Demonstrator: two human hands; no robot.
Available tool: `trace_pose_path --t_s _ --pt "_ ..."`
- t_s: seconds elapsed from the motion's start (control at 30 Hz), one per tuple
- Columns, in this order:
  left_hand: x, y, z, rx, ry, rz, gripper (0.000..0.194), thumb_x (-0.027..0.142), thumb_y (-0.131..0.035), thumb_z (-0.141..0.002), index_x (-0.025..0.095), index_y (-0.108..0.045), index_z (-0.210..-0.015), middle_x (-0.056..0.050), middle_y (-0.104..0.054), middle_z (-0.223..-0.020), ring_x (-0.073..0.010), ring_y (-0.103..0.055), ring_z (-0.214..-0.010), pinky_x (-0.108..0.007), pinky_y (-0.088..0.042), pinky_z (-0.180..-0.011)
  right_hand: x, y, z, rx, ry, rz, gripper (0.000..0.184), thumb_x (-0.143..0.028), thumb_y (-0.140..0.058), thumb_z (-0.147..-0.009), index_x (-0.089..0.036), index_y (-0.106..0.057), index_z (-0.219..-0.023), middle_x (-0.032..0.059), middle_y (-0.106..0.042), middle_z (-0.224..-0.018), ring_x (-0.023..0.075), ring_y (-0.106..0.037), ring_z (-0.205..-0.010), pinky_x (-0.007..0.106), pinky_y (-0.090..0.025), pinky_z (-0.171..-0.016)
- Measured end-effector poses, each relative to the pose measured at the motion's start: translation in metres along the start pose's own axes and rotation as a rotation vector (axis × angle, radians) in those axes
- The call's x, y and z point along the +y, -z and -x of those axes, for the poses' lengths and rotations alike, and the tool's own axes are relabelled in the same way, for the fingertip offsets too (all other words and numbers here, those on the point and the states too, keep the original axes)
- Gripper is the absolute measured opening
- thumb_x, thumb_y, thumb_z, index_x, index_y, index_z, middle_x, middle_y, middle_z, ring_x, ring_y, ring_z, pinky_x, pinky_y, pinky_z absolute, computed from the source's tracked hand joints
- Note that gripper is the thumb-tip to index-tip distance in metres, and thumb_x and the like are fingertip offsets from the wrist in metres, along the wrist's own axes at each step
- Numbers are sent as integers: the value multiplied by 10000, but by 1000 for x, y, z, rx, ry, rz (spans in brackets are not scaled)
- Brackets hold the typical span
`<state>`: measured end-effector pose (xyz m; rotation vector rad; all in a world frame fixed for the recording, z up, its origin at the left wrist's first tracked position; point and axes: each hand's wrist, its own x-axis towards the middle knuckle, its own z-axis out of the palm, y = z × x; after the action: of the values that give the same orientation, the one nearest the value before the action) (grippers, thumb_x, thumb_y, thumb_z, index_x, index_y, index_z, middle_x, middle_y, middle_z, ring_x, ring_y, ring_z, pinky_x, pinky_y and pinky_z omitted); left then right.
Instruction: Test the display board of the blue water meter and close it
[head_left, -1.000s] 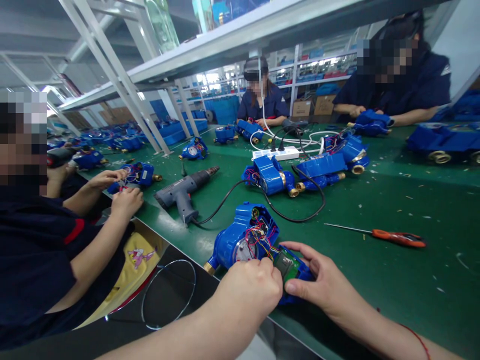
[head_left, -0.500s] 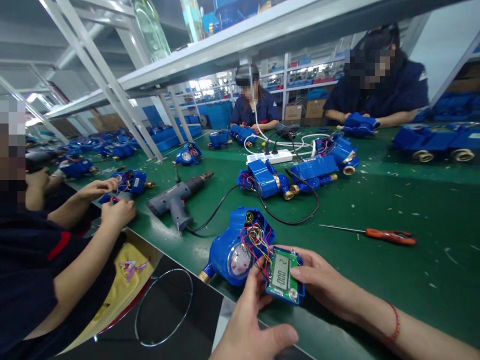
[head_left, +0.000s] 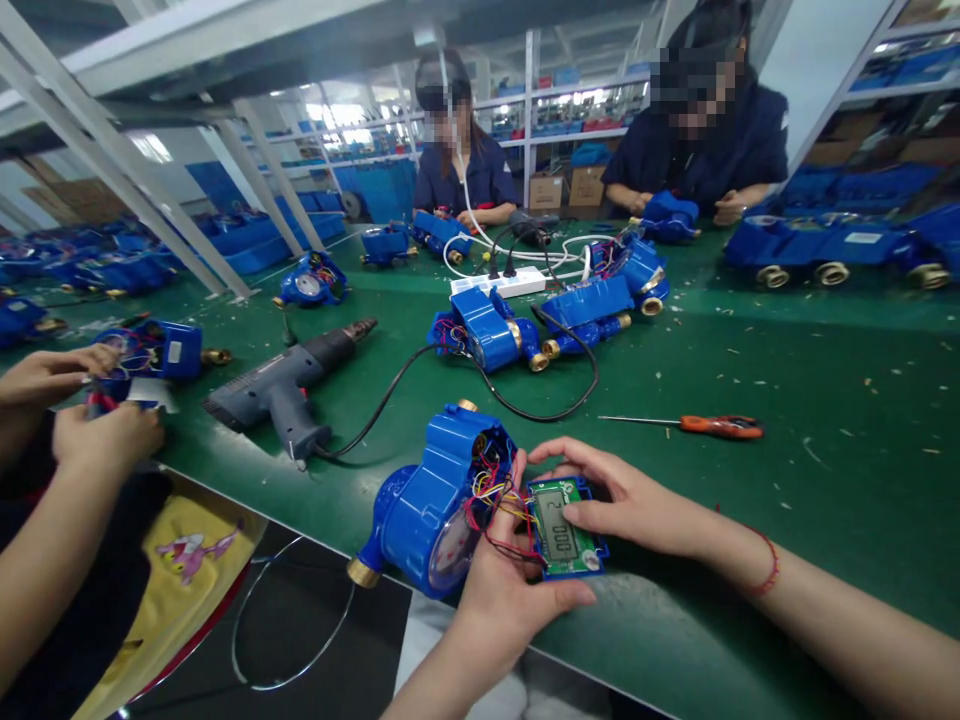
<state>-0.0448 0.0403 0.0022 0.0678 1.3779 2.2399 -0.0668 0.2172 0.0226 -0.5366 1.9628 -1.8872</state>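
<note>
A blue water meter (head_left: 420, 505) with brass ends sits at the near table edge, its dial tilted toward my left hand. Red, yellow, white and black wires (head_left: 491, 495) run from its opened housing to a green circuit board (head_left: 583, 520) in a blue frame, whose small display shows digits. My right hand (head_left: 626, 500) grips this board, thumb on its face beside the display. My left hand (head_left: 499, 590) reaches between meter and board, index finger stretched upward among the wires and thumb extended along the board's lower edge. Wires partly cover its fingers.
A heat gun (head_left: 281, 390) lies left, its black cable looping past more blue meters (head_left: 487, 330) and a white power strip (head_left: 499, 284). An orange-handled screwdriver (head_left: 720, 427) lies right. A co-worker's hands (head_left: 105, 430) handle another meter at left; two people sit opposite.
The meter has tipped and turned, its dial now facing my left hand. My left fingers have moved up among the wires, and its thumb is closer to the board. The view has swung right.
</note>
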Motion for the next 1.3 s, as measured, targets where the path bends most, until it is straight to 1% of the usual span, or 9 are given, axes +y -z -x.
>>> trace_pose_path --t_s 0.17,0.27,0.37,0.5,0.7,0.83,0.97,1.13,1.3 --pt "-6 2 -1 93 62 -130 1002 57 -831 -497 201 -325 -1349 -22 -703 -967 -171 -681 -816 -256 -537 -756 10 57 24 481 112 1238 405 -473 -428 -953 -176 -536 -1207 113 -578 -1161 308 -495 -1096 502 -396 -918" --pt "-7 1 1 113 17 -139 925 52 -819 -497 207 -369 -1291 -20 -695 -998 -166 -676 -863 -243 -540 -780 33 96 41 623 -6 1406 514 -486 -361 -931 -71 -577 -1143 240 -555 -1155 448 -480 -1047 649 -380 -789" --pt "-6 1 2 115 -4 -131 861 50 -803 -516 216 -397 -1256 -35 -675 -1086 -169 -666 -949 -228 -539 -804 49 111 54 567 -42 1371 405 -397 -314 -934 -117 -605 -903 179 -605 -910 350 -562 -834 527 -453 -718" --pt "-4 1 3 120 17 -143 860 49 -792 -531 225 -379 -1264 -33 -657 -1121 -161 -666 -965 -211 -544 -792 36 84 66 572 8 1315 286 -318 -306 -956 -170 -534 -867 118 -581 -826 271 -558 -771 413 -473 -703" --pt "-5 1 2 151 8 -121 887 60 -804 -532 228 -328 -1261 -17 -664 -1062 -151 -680 -928 -201 -550 -788 -12 14 83 486 107 1360 362 -184 -329 -984 -214 -446 -1326 69 -597 -929 209 -570 -773 306 -458 -604" --pt "-5 0 2 164 -6 -142 883 67 -810 -533 227 -329 -1255 -18 -666 -1066 -150 -690 -902 -193 -555 -764 -7 13 84 485 25 1679 385 -177 -262 -979 -167 -512 -1272 85 -578 -892 237 -554 -715 309 -378 -456" --pt "-5 1 3 143 -4 -123 890 74 -815 -551 238 -319 -1271 -19 -666 -1087 -153 -690 -917 -195 -557 -770 -11 6 86 424 69 1410 300 -276 -272 -1033 -163 -484 -1211 82 -616 -940 195 -615 -718 287 -458 -536" --pt "-4 0 3 135 -32 -115 897 89 -833 -573 261 -339 -1302 -5 -658 -1083 -158 -676 -964 -207 -546 -815 -27 -29 84 150 41 1276 326 -24 -301 -880 -203 -518 -1043 22 -589 -796 191 -582 -651 291 -419 -536" --pt "-4 -1 3 146 -38 -111 981 84 -835 -559 280 -306 -1361 -9 -648 -1113 -162 -668 -983 -199 -541 -822 -25 -38 80 198 64 1376 380 -10 -385 -799 -178 -541 -1102 23 -572 -767 202 -559 -604 316 -379 -534"
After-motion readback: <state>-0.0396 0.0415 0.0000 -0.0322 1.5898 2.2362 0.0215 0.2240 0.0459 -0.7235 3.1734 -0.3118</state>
